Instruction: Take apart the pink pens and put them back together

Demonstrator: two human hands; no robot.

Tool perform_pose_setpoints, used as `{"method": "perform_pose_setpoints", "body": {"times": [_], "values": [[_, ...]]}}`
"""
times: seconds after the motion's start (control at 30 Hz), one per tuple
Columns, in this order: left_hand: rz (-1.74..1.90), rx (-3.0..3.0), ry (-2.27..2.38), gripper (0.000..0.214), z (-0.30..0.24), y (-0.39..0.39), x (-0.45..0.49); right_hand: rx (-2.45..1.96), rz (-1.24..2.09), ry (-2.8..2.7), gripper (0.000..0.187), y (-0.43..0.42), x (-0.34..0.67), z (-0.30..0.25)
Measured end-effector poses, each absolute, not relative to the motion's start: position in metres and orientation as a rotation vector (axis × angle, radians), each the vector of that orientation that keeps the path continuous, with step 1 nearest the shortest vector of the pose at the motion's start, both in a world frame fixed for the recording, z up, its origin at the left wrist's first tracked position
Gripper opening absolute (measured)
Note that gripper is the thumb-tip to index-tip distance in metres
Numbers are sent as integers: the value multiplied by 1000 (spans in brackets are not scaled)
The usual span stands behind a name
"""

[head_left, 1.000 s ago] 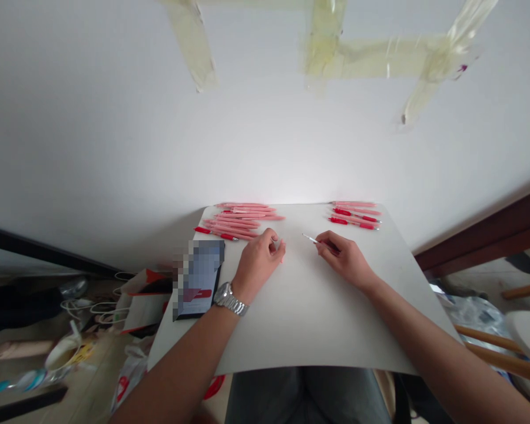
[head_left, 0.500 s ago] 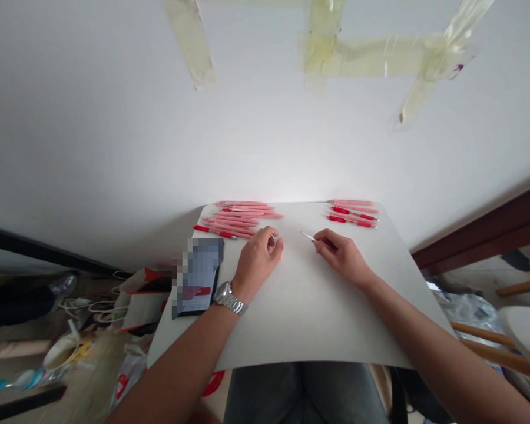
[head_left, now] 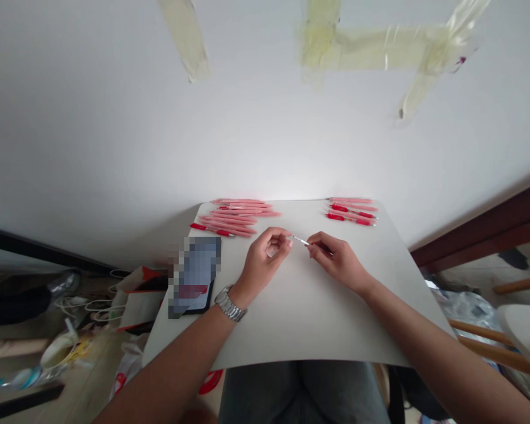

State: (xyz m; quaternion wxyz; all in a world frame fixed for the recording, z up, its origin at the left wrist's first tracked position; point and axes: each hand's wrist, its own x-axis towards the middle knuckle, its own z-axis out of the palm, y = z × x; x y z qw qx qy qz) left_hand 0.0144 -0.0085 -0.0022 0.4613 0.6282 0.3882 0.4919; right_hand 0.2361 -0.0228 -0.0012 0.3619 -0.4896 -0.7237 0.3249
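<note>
My right hand (head_left: 337, 257) pinches a thin pen refill (head_left: 301, 241), whose white length and fine tip point left out of the fingers. Just off that tip, my left hand (head_left: 263, 254) has its thumb and fingertips brought together. Whatever they may hold is too small to make out. Several pale pink pens (head_left: 234, 221) lie in a pile behind my left hand, with a red pen (head_left: 212, 230) at the pile's front. Beyond my right hand sits a smaller group of pink pens (head_left: 357, 206) with two red pens (head_left: 351, 219) among them.
On the white table (head_left: 300, 318), a phone (head_left: 198, 274) partly blurred out lies at the left edge. A taped white wall (head_left: 265, 129) rises behind the table. Bags, cables and a bottle (head_left: 22, 378) clutter the floor at left; a chair (head_left: 523, 330) stands at right.
My hands have come closer together. The refill in my right hand has moved left, its tip now nearly at my left fingertips. The view has shifted slightly.
</note>
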Motion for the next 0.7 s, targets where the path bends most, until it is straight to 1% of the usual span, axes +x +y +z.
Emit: {"method": "perform_pose_setpoints", "body": {"times": [0.2,0.43,0.7], "values": [[1169,1487,858,22,3,-13,16,-1191,886,-1884,14,-26,235,-2],[1136,1477,882,20,9,-16,18,-1187,912,-1897,13,-28,233,-2],[1141,1495,865,21,4,-16,19,-1165,966,-1911,25,-33,229,6]]}}
